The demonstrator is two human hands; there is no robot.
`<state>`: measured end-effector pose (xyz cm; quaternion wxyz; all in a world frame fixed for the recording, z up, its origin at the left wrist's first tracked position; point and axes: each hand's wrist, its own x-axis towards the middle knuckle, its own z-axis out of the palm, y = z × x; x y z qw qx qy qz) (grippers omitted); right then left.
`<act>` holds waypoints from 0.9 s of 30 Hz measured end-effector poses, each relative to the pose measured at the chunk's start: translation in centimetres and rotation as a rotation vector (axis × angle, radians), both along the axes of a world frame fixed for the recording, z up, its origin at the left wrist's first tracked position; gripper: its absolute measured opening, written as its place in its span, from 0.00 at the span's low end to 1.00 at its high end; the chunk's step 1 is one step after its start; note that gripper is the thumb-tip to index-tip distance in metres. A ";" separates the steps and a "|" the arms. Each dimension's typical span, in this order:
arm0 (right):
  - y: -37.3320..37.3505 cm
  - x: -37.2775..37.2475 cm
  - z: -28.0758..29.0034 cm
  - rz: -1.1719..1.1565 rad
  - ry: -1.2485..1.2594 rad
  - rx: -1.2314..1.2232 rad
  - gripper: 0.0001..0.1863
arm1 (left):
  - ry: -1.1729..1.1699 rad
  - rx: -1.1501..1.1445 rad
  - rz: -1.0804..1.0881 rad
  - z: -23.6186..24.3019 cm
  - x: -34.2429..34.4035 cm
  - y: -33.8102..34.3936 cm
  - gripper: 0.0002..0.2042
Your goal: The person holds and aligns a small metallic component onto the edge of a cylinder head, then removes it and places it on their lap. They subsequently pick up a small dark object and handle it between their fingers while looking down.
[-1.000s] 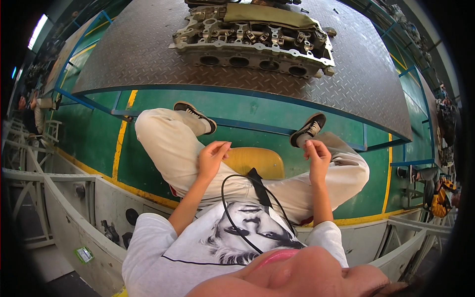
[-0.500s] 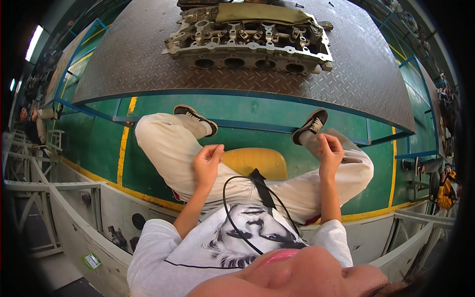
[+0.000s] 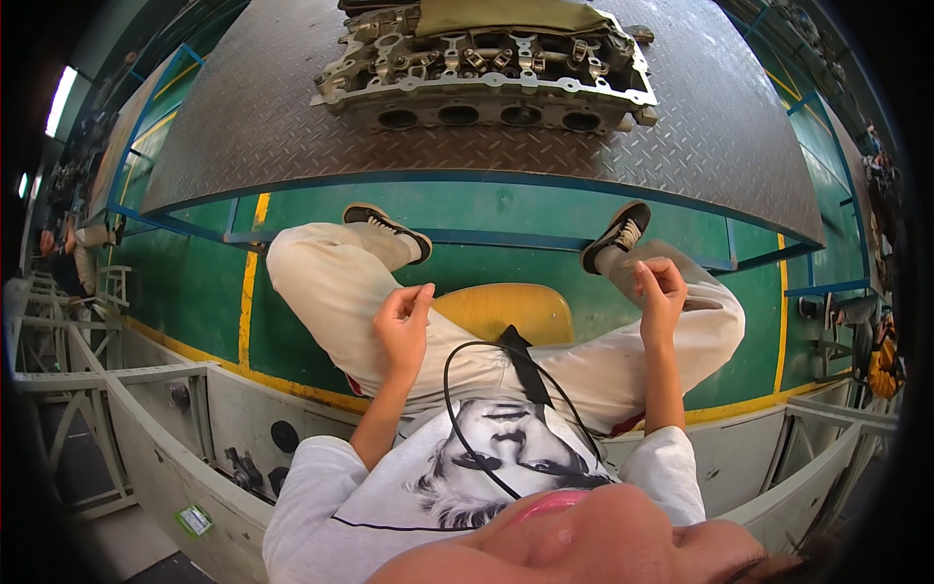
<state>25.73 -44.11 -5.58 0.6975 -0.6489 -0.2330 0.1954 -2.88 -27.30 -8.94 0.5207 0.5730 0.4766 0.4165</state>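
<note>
My left hand is raised above my left thigh, fingers curled and thumb tip against the index finger. Above my right thigh, my right hand makes a similar pinch, thumb and fingertips together. I see nothing in either pinch, and neither hand touches anything else. Beyond both hands, out of their grasp, an engine cylinder head lies on a diamond-plate metal table. Its near side shows a row of round ports, with valve gear above them. A folded olive cloth rests along its far side.
The table's blue frame runs between me and the cylinder head. A yellow seat shows between my legs, and a black cable loops over my lap. Grey metal railings stand behind me. Other people are at far left and far right.
The view has shifted slightly, so the cylinder head sits a little higher in it. Both hands keep their pinched pose in nearly the same place.
</note>
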 end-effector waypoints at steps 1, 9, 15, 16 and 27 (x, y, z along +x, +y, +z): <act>-0.1 0.0 0.0 0.037 -0.009 -0.006 0.06 | 0.001 -0.003 -0.007 0.1 0.1 -0.1 0.06; -0.6 -0.7 -0.2 0.110 0.069 -0.063 0.07 | 0.032 0.092 -0.069 0.2 0.8 -0.8 0.05; -1.3 2.8 -0.1 0.013 0.028 -0.038 0.07 | 0.139 0.165 -0.033 2.4 -0.9 2.2 0.04; -1.2 3.5 0.4 -0.013 0.004 -0.026 0.07 | 0.146 0.196 -0.024 2.7 -1.3 2.8 0.04; -1.6 9.7 3.4 -0.150 0.132 0.129 0.06 | 0.290 0.454 -0.031 5.7 -2.4 6.8 0.04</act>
